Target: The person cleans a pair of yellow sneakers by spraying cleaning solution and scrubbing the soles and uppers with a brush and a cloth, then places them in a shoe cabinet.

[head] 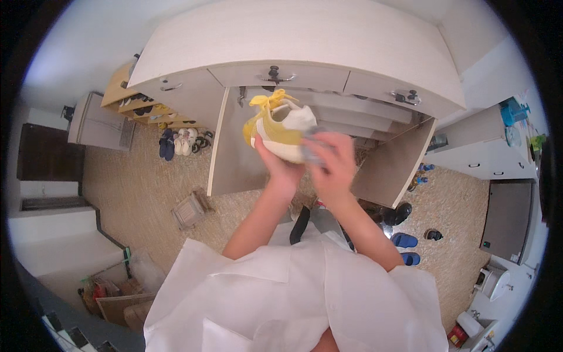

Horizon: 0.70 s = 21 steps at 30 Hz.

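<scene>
A yellow and white sneaker [281, 127] with yellow laces tied in a bow is held up before the cabinet. My left hand [281, 165] supports it from below, with the thumb along its side. In my right hand [332, 160] is a grey cloth [314, 152], blurred, pressed against the white sole and side at one end of the shoe. Behind the hands, the white shoe cabinet [281, 44] has two doors standing open, and slanted shelves [360, 108] show inside. My fingers partly hide the sole and the cloth.
The open cabinet doors [237, 154] flank my arms. Several slippers and shoes [182, 141] lie on the floor at left, near a wooden shoe rack [121, 88]. A small stool [190, 211] stands at lower left. Blue slippers [404, 240] and black shoes [398, 213] are on the right.
</scene>
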Each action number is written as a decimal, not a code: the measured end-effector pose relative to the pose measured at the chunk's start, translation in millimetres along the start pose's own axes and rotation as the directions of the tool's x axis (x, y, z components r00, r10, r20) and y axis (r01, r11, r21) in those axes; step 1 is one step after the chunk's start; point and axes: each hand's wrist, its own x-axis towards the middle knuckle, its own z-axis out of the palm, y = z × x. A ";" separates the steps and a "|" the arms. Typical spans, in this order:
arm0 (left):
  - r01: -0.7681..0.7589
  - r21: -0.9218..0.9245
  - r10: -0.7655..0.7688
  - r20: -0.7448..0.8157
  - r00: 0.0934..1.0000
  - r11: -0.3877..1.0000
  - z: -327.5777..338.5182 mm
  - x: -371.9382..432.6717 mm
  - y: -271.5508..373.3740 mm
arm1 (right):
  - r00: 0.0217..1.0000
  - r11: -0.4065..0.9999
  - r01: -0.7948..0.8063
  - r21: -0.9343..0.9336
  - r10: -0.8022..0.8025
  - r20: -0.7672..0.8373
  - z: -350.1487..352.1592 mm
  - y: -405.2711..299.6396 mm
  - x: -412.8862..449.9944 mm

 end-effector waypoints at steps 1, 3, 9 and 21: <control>-0.046 0.018 0.045 0.017 0.999 0.999 -0.7 -1.6 1.4 | 0.944 0.944 0.315 -0.097 -0.301 0.136 4.0 -4.0 5.0; -0.065 0.015 0.065 0.008 0.998 0.998 6.7 -7.5 0.8 | 0.911 0.904 0.406 -0.135 -0.390 0.132 16.4 4.6 8.5; -0.027 -0.084 0.035 0.100 0.994 0.996 13.5 -8.0 -1.8 | 0.933 0.956 0.294 0.008 -0.289 0.214 8.3 9.7 39.6; 0.009 -0.120 0.006 0.125 0.992 0.993 28.5 -15.5 11.5 | 0.997 0.953 0.000 0.302 -0.022 0.071 -12.2 -1.5 59.1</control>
